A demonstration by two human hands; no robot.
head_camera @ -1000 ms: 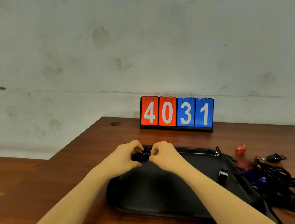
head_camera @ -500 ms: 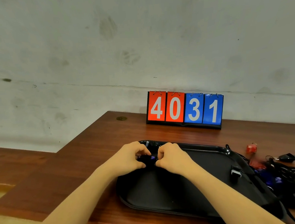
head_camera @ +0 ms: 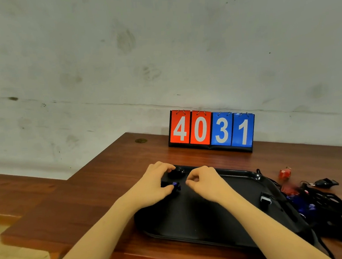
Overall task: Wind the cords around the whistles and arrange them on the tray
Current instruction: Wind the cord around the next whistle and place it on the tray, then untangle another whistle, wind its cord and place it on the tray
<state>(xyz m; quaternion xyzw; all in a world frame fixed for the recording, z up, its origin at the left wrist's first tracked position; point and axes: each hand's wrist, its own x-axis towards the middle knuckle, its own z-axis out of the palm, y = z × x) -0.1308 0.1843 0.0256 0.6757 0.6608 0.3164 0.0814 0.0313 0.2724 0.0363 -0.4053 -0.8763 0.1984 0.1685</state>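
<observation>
At the far left corner of the black tray (head_camera: 249, 176), a small blue whistle (head_camera: 175, 185) wound in dark cord sits pinched at the fingertips of the left hand (head_camera: 153, 185), low over the tray floor or resting on it; which one cannot be told. Its long axis appears to run left to right, the blue end pointing toward the right hand (head_camera: 204, 183). That hand hovers just beside it, apart from it, fingers curled loosely inward and holding nothing visible. The left hand is therefore the one in contact, and setting the whistle down looks like its job alone.

Just beyond the blue whistle, against the tray's far rim, lies a second wound black whistle (head_camera: 177, 172), so the two would form a row along the left side.

Near the tray's right rim rests a small black clip (head_camera: 265, 200). Off the tray's right edge, on the wooden desk (head_camera: 108, 175), lies a tangle of unwound cords (head_camera: 332, 208) with more whistles in it, a red whistle (head_camera: 284, 174) and a black whistle (head_camera: 325, 182) among them. A flip scoreboard (head_camera: 211, 130) reading 4031 stands at the desk's back edge.
</observation>
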